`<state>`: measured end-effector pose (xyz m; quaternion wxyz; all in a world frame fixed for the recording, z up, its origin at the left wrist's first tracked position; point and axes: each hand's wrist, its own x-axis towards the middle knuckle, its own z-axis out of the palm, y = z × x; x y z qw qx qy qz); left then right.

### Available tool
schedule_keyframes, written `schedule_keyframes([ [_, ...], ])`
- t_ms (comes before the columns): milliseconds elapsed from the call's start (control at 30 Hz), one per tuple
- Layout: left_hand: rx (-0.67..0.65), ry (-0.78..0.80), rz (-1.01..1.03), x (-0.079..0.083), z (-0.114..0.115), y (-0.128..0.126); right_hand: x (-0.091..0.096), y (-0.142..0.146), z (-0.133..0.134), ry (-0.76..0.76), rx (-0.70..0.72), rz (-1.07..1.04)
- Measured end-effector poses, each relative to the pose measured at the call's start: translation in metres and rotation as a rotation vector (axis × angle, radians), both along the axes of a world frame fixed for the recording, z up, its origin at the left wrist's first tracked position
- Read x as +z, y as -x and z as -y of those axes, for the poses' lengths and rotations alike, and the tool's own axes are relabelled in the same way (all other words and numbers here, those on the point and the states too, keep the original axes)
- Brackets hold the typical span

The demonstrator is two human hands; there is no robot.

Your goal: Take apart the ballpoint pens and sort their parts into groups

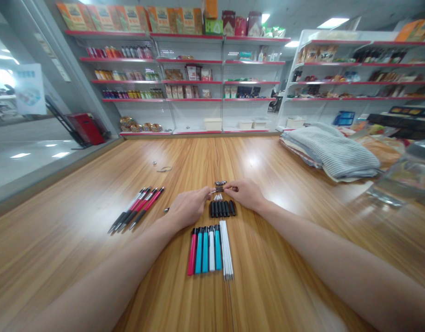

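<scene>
My left hand [189, 205] is closed in a pinch, with something small and pale at its fingertips that is too small to name. Across from it, my right hand [246, 192] has thumb and finger pressed together beside small dark springs [219, 188]. Behind these lies a little cluster of metal parts [220, 183]. Several white tips [218, 197] lie just in front of the springs, then a row of black grips [222, 209]. Nearer me are pen barrels [205, 249] in pink, blue and white, with white refills [226, 251] alongside.
Several whole pens [138, 208] lie on the wooden table [77, 203] at left. A metal ring [164, 169] is farther back. Folded striped cloth [333, 150] and a clear container [399, 177] occupy the right. Stocked shelves [194, 80] stand beyond the far edge.
</scene>
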<state>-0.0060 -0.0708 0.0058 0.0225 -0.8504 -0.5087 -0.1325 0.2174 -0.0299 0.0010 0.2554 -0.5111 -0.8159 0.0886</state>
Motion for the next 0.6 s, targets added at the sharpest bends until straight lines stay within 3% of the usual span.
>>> schedule_keyframes([
  [367,-0.026,-0.074,0.045,0.002,0.002,-0.001,-0.001,0.0,0.002,-0.067,0.054,-0.073],
  [600,-0.092,-0.255,-0.016,0.011,0.013,-0.006,0.01,0.012,0.025,-0.282,0.36,-0.17],
])
